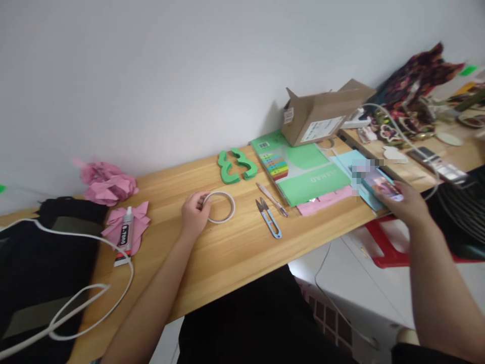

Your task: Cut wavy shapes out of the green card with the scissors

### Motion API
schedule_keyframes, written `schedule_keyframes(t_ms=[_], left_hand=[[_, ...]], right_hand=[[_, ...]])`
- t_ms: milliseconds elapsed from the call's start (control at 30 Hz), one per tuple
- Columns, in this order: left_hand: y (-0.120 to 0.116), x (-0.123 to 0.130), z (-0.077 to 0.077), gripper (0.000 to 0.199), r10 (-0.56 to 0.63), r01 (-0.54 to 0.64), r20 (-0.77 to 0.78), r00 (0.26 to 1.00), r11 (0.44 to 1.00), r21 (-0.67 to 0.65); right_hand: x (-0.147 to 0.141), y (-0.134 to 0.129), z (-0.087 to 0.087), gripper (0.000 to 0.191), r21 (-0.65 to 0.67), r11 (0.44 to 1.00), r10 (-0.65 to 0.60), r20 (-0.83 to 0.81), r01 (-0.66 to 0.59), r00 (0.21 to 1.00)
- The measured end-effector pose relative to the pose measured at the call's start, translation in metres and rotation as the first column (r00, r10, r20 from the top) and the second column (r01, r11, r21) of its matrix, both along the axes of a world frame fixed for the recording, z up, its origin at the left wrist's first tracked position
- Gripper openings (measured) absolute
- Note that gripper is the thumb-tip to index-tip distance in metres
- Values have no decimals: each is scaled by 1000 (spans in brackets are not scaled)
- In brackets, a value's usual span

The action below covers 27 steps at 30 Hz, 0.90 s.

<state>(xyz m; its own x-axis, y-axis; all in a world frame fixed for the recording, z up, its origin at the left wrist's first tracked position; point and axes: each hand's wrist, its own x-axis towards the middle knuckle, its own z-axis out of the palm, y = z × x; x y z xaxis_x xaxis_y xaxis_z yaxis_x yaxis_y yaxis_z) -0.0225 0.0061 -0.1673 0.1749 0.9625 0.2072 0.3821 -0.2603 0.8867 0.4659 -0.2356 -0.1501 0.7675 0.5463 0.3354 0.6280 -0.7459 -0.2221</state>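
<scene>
My left hand point(194, 212) is closed on the left rim of a roll of tape point(232, 206), which stands out over the wooden table. At the right, my right hand point(407, 202) grips a phone point(381, 183) with its screen lit, above light blue paper point(346, 159). Between the hands lie blue-handled thread snips point(272, 222) and a slim pointed tool point(273, 199), whose kind I cannot make out. Two green wavy pieces point(229, 174) rest behind them, near the wall. A green paper pack point(310, 184) lies left of the phone, partly over pink paper point(326, 199).
A cardboard box point(322, 114) stands on the pack's back edge. Crumpled pink paper point(109, 184) and a glue tube point(125, 235) lie at left, beside a black bag point(49, 268) and a white cable point(131, 275). A red stool point(386, 247) stands below the table's right side.
</scene>
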Motion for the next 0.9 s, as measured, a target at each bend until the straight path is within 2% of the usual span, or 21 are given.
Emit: schedule_keyframes(t_ms=[100,200,267,300,367,433,500,567,667,767,900], left_hand=[[1,0,-1,22,-12,15,75,997,999,-48],[2,-1,-1,22,-24,39,153,988,995,-95],[2,-2,-1,23,-33,56,192,981,992,-115],[2,-2,-1,23,-38,64,205,978,991,-122],[2,-3,-1,22,-47,76,220,974,989,-129],[2,-4,-2,21,-56,85,219,974,988,-127],[3,-4,-3,21,-63,88,205,977,989,-118],[3,-4,-5,21,-63,82,179,982,991,-103],[2,-5,-3,23,-54,62,121,991,996,-67],[-4,-5,5,20,-46,47,54,997,999,-14],[-12,-3,19,18,-6,7,-13,1000,1000,22]], right_hand=[[-11,13,19,44,-2,999,-34,-91,34,995],[-47,36,38,54,76,996,-32,-89,38,996],[-89,58,49,51,134,990,59,-101,-45,993],[-116,71,54,47,166,973,180,-128,-158,975],[-173,101,64,43,258,833,545,-230,-490,806],[-228,131,69,40,262,683,730,-264,-681,630],[-273,159,69,40,191,619,774,-315,-762,549],[-303,180,63,43,72,589,758,-393,-805,520],[-323,195,46,41,50,588,739,-438,-807,512],[-325,197,32,30,66,599,726,-467,-798,506],[-319,195,28,27,107,569,752,-468,-815,464]])
